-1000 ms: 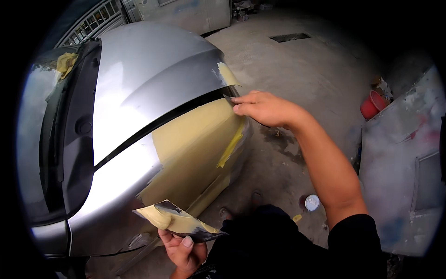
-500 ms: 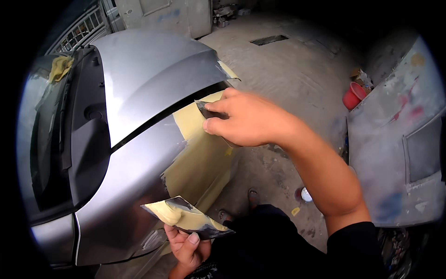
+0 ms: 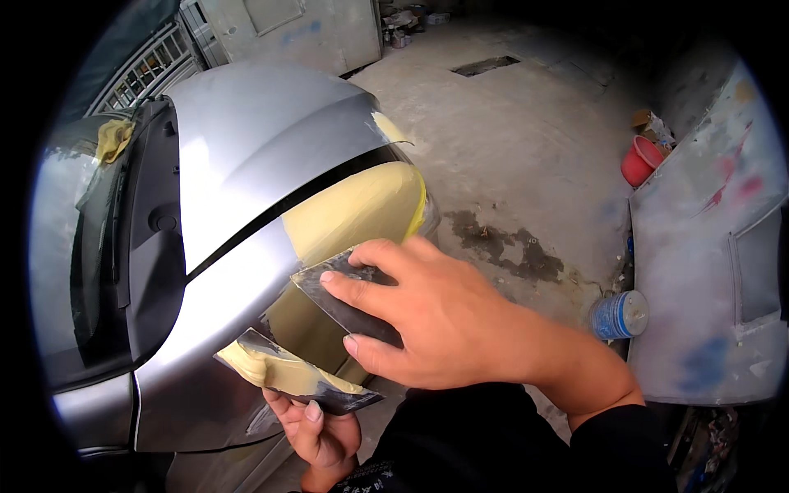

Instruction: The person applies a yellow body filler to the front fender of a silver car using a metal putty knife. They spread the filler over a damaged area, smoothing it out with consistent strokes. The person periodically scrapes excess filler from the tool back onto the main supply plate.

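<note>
A silver car (image 3: 238, 131) has its fender spread with pale yellow filler (image 3: 353, 201) just below the hood gap. My right hand (image 3: 427, 312) grips a thin, dark spreader blade (image 3: 320, 279), held over the lower part of that patch. My left hand (image 3: 316, 435) holds a dark plate (image 3: 341, 398) loaded with a thick lump of yellow filler (image 3: 259, 366), close beneath the blade at the bottom centre. I cannot tell whether the blade touches the fender.
A yellow cloth (image 3: 113, 141) lies at the windscreen. To the right stand a red bucket (image 3: 641, 160), a blue-and-white pail (image 3: 616, 316) and a paint-marked panel (image 3: 699, 271). Behind the car are a pale door (image 3: 320, 37), clutter and a floor grate (image 3: 485, 66).
My right hand with the blade has come down and toward me from the upper fender edge to just above the plate. My left hand has shifted slightly left. The view has shifted too.
</note>
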`<state>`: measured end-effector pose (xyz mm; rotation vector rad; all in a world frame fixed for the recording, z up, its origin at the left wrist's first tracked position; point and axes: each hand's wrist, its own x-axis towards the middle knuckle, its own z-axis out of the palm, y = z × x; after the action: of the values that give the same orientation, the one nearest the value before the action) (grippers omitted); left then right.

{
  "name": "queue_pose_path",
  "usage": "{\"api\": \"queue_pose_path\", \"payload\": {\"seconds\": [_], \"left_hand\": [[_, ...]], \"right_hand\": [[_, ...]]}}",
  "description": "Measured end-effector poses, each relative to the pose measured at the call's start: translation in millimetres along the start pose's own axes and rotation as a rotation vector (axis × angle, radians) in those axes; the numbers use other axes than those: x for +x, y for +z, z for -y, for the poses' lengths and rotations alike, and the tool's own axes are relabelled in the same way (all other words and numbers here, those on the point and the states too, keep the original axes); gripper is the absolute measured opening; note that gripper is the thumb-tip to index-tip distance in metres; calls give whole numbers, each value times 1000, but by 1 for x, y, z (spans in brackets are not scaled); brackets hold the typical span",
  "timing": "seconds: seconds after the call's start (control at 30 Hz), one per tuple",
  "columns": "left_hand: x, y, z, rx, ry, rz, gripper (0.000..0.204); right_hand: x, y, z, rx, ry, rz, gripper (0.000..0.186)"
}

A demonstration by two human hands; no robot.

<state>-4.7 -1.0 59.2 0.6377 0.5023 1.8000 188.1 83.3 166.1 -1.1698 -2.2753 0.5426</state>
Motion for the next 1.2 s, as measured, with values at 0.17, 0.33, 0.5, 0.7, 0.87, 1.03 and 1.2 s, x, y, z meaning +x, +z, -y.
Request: {"api": "queue_pose_path", "payload": {"seconds": [0.17, 0.33, 0.5, 0.7, 0.87, 1.03, 1.2], "left_hand": [[2, 25, 12, -42, -34, 33, 67], [6, 48, 19, 108, 135, -25, 69], [1, 51, 29, 156, 151, -55, 69], [-12, 40, 32, 141, 152, -70, 69], [-18, 25, 25, 125, 143, -51, 68], [-17, 8, 17, 78, 100, 0, 68], [-14, -10, 7, 22, 66, 59, 67]], "right_hand": [[-37, 6, -38, 725, -501, 34, 53], [-43, 5, -103, 178, -262, -20, 49], [-4, -9, -179, 89, 322, -32, 55], [54, -19, -222, 257, 493, 169, 58], [73, -33, -196, 521, 687, 358, 62], [70, -29, -168, 260, 461, 221, 58], [70, -21, -108, 60, 349, 214, 59]]}}
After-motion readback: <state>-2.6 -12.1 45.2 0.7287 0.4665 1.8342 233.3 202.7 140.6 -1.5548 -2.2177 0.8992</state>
